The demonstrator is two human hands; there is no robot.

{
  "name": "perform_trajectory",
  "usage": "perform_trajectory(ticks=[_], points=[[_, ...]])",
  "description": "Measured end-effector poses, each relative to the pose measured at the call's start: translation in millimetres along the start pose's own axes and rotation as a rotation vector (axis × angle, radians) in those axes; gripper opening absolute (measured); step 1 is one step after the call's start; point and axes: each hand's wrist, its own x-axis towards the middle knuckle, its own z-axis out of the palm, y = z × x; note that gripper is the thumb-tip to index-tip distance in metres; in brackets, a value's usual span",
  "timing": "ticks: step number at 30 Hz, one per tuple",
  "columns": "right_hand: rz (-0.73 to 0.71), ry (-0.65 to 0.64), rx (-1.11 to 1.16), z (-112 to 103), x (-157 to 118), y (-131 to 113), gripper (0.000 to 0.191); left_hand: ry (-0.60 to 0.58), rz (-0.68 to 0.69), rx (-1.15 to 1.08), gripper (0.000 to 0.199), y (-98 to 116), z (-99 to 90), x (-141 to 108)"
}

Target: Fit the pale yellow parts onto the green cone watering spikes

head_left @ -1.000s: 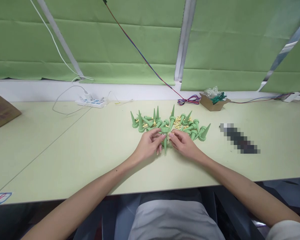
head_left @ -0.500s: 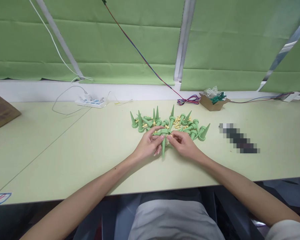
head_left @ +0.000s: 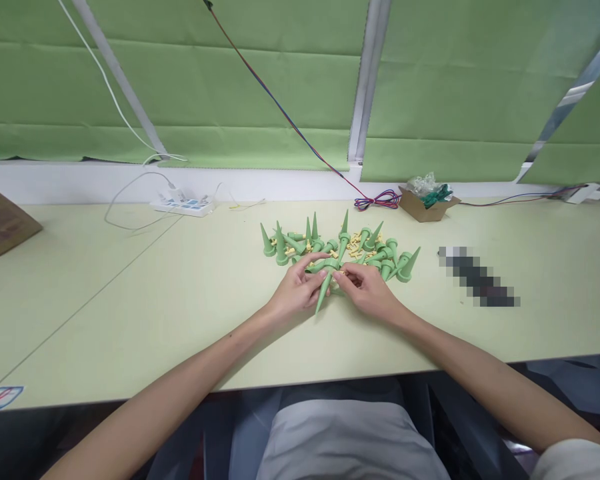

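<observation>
My left hand [head_left: 299, 283] is closed round the wide end of a green plastic spike [head_left: 323, 293], whose point slants down and to the left toward me. Close against that wide end, my right hand [head_left: 367, 287] is pinched, with a bit of a small yellow plastic piece showing at its fingertips. Just beyond both hands lie several more green spikes [head_left: 407, 267], some standing point up and others on their sides. Small yellow plastic pieces [head_left: 356, 250] are scattered among them.
At the back stand a white power strip [head_left: 183, 205] and a small cardboard box [head_left: 425, 211] with clear and green plastic in it. Red and blue wire [head_left: 377, 200] lies coiled beside the box. A blurred dark object [head_left: 480, 277] is on the right, a brown item [head_left: 5, 223] far left.
The held green spike has tilted, its point swinging to the left. Both hands stay nearly in place; the loose spikes and yellow pieces have not moved.
</observation>
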Motion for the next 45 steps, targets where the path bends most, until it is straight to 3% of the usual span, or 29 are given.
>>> perform_trajectory(ticks=[18,33,45], points=[[-0.04,0.03,-0.053,0.5,-0.6,0.5,0.041,0.042,-0.114,-0.024,0.052,2.4,1.5,-1.3],[-0.066,0.076,-0.08,2.5,0.4,3.3,0.045,-0.018,-0.201,-0.159,0.05,3.3,1.1,-0.9],[-0.111,0.062,-0.067,1.3,-0.4,-0.2,0.043,-0.051,-0.194,-0.164,0.048,1.1,0.1,-1.0]])
